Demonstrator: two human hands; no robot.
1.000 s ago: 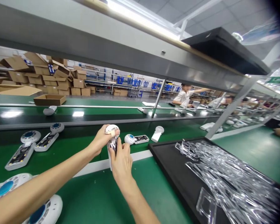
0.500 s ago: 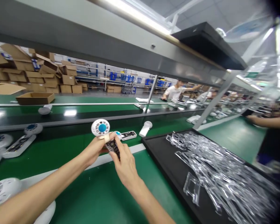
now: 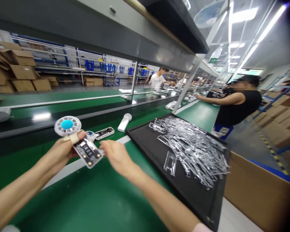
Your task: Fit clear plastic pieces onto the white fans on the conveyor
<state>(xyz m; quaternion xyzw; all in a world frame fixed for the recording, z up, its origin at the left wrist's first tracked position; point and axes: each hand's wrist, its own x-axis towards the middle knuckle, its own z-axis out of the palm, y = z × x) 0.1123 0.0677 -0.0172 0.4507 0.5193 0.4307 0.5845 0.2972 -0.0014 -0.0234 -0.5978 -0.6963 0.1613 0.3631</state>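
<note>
My left hand (image 3: 62, 148), with a light wrap on one finger, is closed around a handheld fan (image 3: 67, 125). The fan has a round white head with a blue centre. Its handle (image 3: 88, 153) is tilted toward me, showing a dark circuit board under what looks like clear plastic. Close by the handle's right edge is my right hand (image 3: 117, 158), its fingers curled and pressed together. Whatever those fingertips hold, if anything, is too small to make out. Behind the hands, another opened fan (image 3: 105, 132) lies with its circuit board exposed.
On my right, a black tray (image 3: 145, 141) bears a heap of clear plastic frames (image 3: 190, 148). A white fan (image 3: 124, 122) lies beyond its left corner. A cardboard box (image 3: 256, 190) stands right of the tray. A co-worker in black (image 3: 241, 103) is farther along the bench; a metal post (image 3: 187, 87) rises behind the tray.
The view has swung right. My right hand has come off the handle's face to its right side, and the handle has turned so its circuit board faces me.
</note>
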